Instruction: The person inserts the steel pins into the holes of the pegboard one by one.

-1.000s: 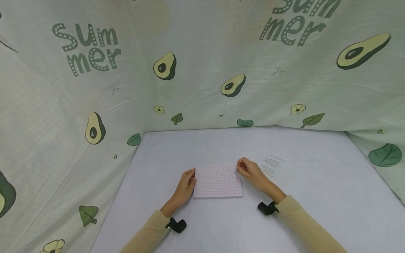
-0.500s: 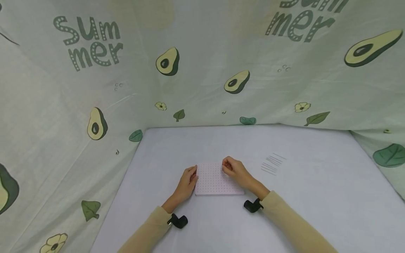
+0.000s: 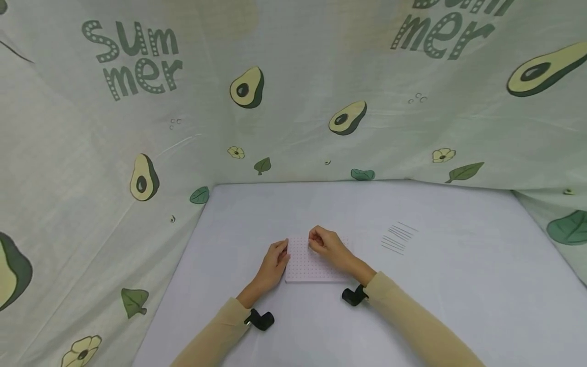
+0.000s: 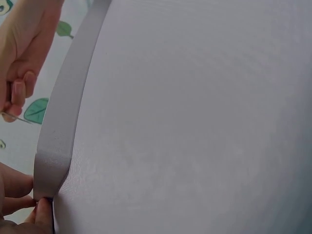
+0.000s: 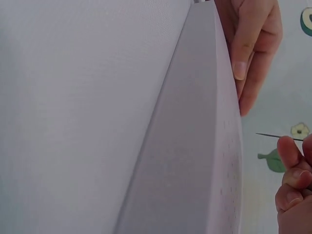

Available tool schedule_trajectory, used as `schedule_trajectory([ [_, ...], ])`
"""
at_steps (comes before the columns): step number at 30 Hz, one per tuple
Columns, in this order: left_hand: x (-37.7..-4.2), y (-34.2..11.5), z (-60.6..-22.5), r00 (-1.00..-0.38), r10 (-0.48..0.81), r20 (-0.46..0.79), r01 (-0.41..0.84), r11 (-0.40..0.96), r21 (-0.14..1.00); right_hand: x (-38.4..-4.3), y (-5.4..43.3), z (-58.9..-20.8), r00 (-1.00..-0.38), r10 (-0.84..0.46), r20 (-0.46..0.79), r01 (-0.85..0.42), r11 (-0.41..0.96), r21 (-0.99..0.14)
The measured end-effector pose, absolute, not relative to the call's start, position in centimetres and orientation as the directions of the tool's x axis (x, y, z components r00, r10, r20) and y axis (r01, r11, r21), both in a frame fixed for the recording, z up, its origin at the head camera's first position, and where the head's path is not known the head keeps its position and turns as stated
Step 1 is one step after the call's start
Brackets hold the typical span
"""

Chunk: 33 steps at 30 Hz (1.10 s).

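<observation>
worktop under dotted board, printed cloth behind; left fingers, relaxed, touch board's left edge; right fingers pinch thin rod above it.

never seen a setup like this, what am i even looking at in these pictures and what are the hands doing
There's no robot: these are a person's two bare hands. The wide picture comes from a camera on the head, looking forward and down. The two close pictures come from cameras worn on the wrists, the black devices by the cuffs.

On the white table lies a pale pink board dotted with small holes. To its right is a group of thin sticks, roughly side by side. Behind is a cloth printed with avocados and leaves.

The left hand touches the board's left edge. The right hand, above the board, pinches one thin, pointed stick, clearest in the right wrist picture.
</observation>
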<state>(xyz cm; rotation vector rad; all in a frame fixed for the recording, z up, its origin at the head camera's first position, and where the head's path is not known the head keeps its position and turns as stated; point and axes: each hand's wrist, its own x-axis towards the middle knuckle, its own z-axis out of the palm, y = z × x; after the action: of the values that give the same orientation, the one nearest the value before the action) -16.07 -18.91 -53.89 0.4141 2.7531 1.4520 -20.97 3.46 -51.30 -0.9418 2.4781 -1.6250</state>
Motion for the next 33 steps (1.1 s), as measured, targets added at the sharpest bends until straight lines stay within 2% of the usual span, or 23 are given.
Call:
schedule_trajectory([
  [33, -16.2, -18.9, -53.9, -0.961, 0.247, 0.124, 0.24, 0.521, 0.819, -21.3, 0.8, -52.5, -0.797, -0.522, 0.303, -0.496, 0.279, -0.822],
])
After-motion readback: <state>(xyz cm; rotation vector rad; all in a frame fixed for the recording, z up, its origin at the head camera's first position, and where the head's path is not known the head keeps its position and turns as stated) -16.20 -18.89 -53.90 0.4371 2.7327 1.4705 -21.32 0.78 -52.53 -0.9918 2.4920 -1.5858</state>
